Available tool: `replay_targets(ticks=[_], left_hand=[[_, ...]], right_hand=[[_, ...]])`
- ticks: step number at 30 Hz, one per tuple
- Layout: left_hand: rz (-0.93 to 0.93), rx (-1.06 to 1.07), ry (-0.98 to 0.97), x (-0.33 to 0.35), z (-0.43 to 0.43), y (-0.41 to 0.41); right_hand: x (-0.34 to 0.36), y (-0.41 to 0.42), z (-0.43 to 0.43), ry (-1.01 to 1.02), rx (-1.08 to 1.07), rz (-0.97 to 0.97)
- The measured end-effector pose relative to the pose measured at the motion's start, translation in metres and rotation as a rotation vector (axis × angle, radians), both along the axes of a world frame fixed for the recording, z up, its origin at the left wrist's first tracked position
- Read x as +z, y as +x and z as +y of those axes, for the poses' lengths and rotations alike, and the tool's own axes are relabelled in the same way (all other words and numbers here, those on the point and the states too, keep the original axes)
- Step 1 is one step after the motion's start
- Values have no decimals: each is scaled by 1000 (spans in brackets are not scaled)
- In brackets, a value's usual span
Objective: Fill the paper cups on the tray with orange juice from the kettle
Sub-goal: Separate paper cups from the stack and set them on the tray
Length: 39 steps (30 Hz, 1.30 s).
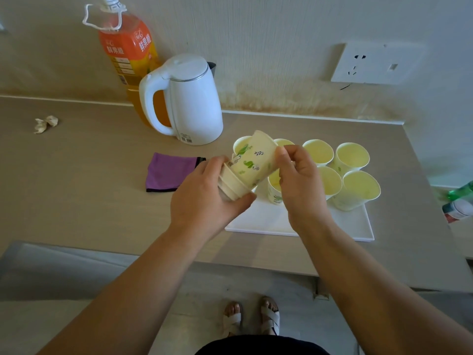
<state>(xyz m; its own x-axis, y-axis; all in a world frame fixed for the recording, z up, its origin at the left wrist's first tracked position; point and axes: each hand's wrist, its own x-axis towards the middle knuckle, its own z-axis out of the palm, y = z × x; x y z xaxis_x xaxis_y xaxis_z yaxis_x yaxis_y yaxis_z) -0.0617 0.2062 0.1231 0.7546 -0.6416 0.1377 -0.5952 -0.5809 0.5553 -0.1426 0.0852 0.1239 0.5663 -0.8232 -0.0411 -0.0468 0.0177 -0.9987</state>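
Note:
Above the white tray [268, 221] I hold a tilted stack of nested paper cups [252, 163] printed with green leaves. My left hand [204, 193] grips the rim end of the stack. My right hand [299, 175] pinches the bottom end of the outermost cup. Several paper cups [358, 185] stand upright on the tray's far half, their insides pale yellow. The white kettle [189, 103], lid closed, stands on the counter behind and to the left of the tray.
A large orange juice bottle [128, 49] stands behind the kettle by the wall. A folded purple cloth [170, 171] lies left of the tray, crumpled paper [46, 123] farther left. Bottles [458, 203] lie at the right edge. A wall socket [376, 63] is above.

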Motion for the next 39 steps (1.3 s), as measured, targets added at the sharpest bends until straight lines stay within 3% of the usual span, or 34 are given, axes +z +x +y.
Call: replay_targets(ticks=[4,11,15,17,20,22,24,28,39], left_hand=[[69,-30,-72,4,-4,1],[123,-110,-55,1,1,4],[261,-99,-80,-4,6,9],[348,-33,-117,-10,13,17],[402,25,-145,-17,22,27],[408,40,-158,-20,26,29],[407,46,-153,-22,27,29],[402,34,-133,-24,26,26],[395,11,-118,-29,31,22]], right_hand=[[-1,5,8,24,67,-64],[-6,5,2,552,312,-242],[-21,-5,-14,712,273,-372],[-26,-17,-22,592,145,-335],[-40,-37,-20,259,17,-241],[-53,-47,-10,-28,12,-66],[-71,-52,1,-172,64,46],[-104,-45,14,-203,100,82],[-134,-36,16,-58,71,119]])
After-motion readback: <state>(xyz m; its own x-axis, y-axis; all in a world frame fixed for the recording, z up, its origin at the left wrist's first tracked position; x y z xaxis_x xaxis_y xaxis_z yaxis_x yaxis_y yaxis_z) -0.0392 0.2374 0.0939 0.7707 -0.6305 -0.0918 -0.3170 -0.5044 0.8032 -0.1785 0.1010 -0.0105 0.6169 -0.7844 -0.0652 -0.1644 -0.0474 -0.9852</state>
